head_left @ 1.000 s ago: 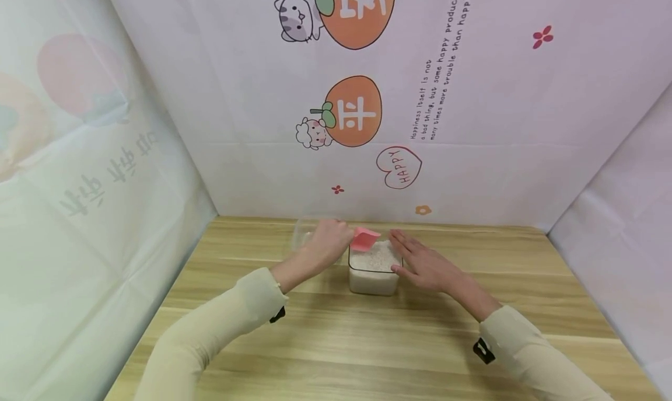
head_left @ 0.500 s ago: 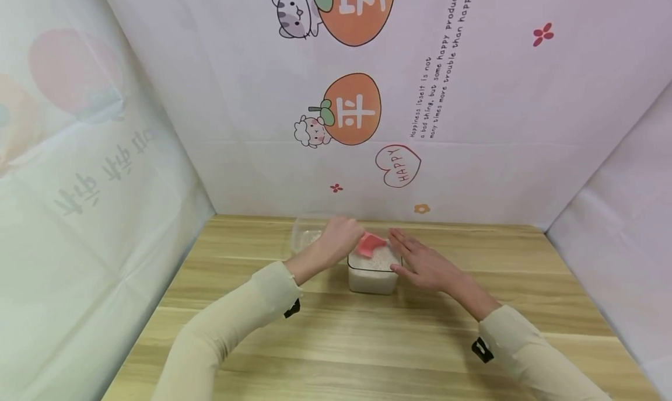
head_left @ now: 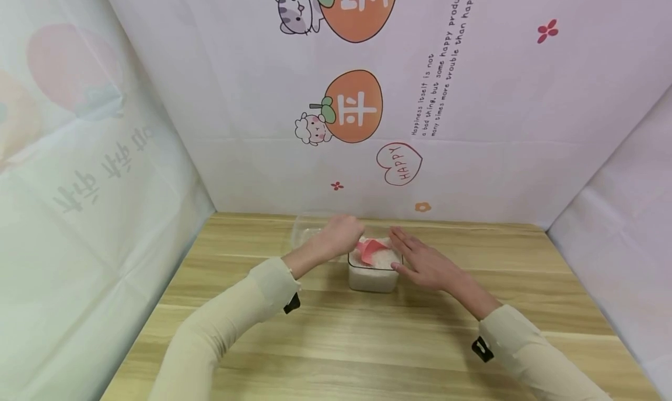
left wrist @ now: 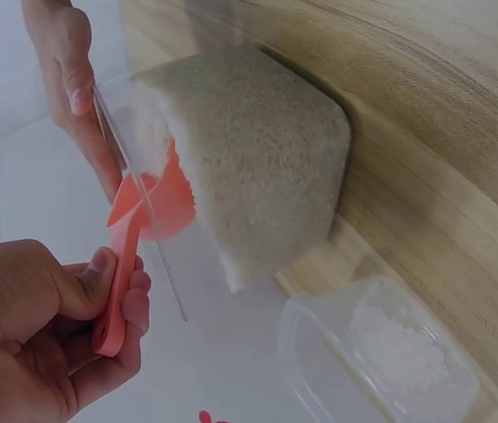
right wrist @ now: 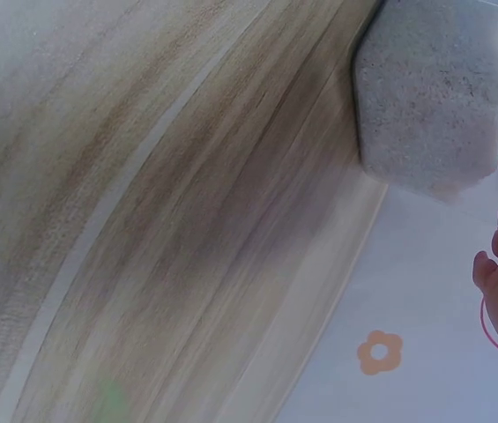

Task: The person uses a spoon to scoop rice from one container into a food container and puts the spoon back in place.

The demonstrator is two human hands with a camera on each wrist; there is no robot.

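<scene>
A clear square container (head_left: 373, 281) holds white rice (left wrist: 257, 150) and stands near the back of the table. My left hand (head_left: 341, 236) grips the handle of a pink scoop (left wrist: 167, 198), thumb on top and fingers curled underneath. The scoop's bowl dips into the rice at its surface, inside the rim. On the container's other side, my right hand (head_left: 427, 265) rests at the right rim with its fingers extended. Behind the left hand is a second clear plastic tub (left wrist: 381, 352) with a little rice in it, partly hidden in the head view.
The wooden table (head_left: 336, 342) meets a printed white backdrop (head_left: 472, 179) just behind the containers. White sheets (head_left: 68, 243) also hang along the left and right sides.
My left hand has moved right with the scoop, from the container's left edge to over its middle, and the bowl has tipped down into the rice. The right hand stays put.
</scene>
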